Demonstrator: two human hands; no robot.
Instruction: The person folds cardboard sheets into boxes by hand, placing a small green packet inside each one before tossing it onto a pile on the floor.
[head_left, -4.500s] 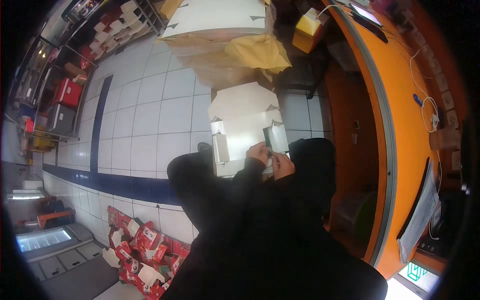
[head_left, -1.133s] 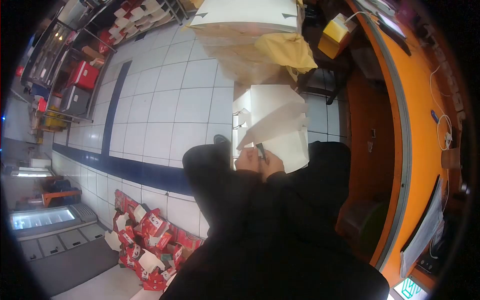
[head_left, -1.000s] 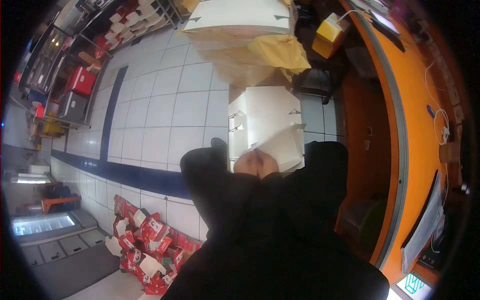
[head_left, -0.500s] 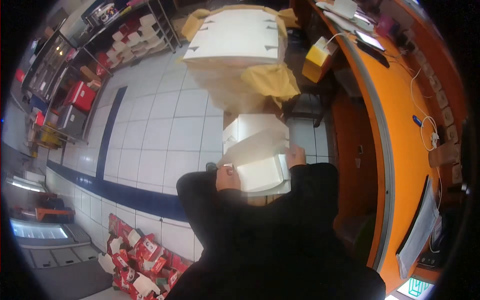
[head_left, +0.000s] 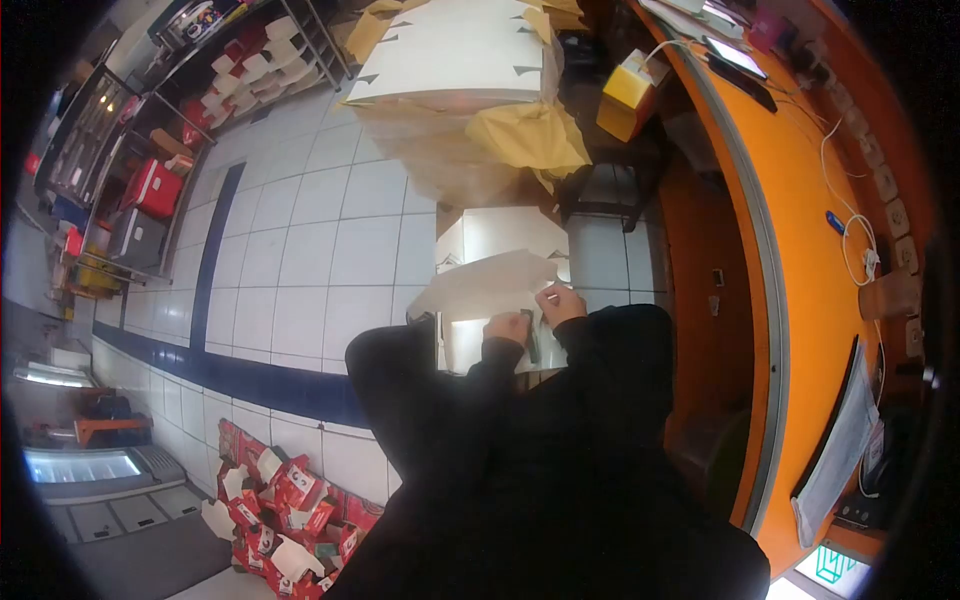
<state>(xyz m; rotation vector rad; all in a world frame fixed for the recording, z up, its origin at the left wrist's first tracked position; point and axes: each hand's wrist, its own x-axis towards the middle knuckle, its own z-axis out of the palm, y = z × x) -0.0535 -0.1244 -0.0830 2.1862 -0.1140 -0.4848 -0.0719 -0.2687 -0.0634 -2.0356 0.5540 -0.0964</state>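
A partly folded white cardboard box (head_left: 484,280) lies in front of my lap, its long flap raised at an angle. My left hand (head_left: 508,328) is closed at the near right part of the box. Just right of its fingers is a narrow dark shape that I cannot make out. My right hand (head_left: 561,304) is curled around the box's right corner, close beside the left. Behind the raised flap, another white cardboard sheet (head_left: 505,232) shows.
Ahead stands a tall stack of flat white cardboard (head_left: 450,50) with torn brown paper (head_left: 530,140). An orange counter (head_left: 800,300) runs along the right. Red and white food boxes (head_left: 290,520) are piled at lower left. A yellow box (head_left: 625,98) is beside the counter.
My left hand has moved right across the box, and my right hand has shifted slightly left, so they are now close together. The whole view has shifted a little.
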